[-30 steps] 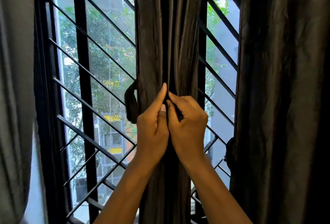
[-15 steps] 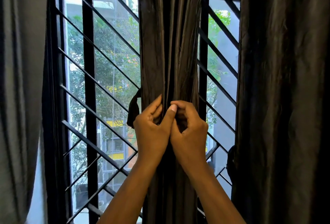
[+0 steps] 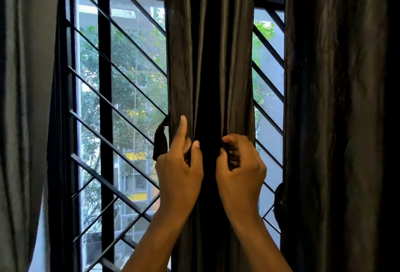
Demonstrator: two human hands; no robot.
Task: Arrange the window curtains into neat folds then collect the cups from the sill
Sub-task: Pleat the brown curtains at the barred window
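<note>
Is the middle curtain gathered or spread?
Gathered: the middle curtain hangs in a narrow pleated column, window grille exposed either side.

No writing, label, brand, number or sign can be read anywhere, on the curtains or beyond the window.

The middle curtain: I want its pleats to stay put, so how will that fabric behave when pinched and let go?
The middle curtain looks thin and floppy, creasing where the left hand and right hand pinch it. Its sheen suggests slippery cloth, so folds may slide apart.
</note>
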